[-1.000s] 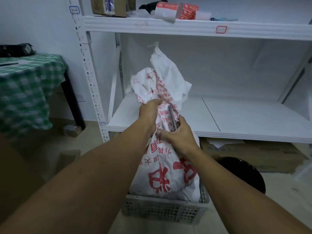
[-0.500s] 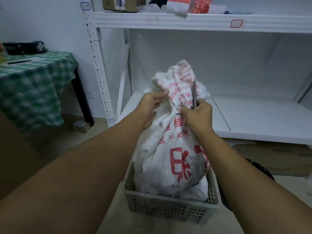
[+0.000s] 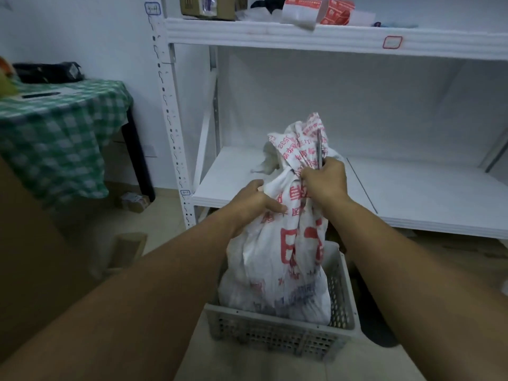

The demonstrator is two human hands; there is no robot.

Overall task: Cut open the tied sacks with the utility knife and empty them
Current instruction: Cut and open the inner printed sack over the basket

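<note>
A white sack (image 3: 277, 259) with red printing stands upright in a grey perforated crate (image 3: 277, 334) on the floor. Its neck is bunched and its loose top flares above. My right hand (image 3: 325, 181) grips the sack's neck and also holds a thin grey utility knife (image 3: 319, 148), which points straight up against the flared top. My left hand (image 3: 254, 203) holds the sack's left shoulder just below the neck, fingers curled into the fabric.
A white metal shelving unit (image 3: 316, 37) stands right behind the crate, its lower shelf (image 3: 412, 199) level with my hands. A table with a green checked cloth (image 3: 57, 133) is at the left. Cardboard boxes (image 3: 132, 202) lie on the floor.
The sack has sunk lower into the crate. My left hand slid from the top down to the sack's shoulder. My right hand still holds the neck and the knife.
</note>
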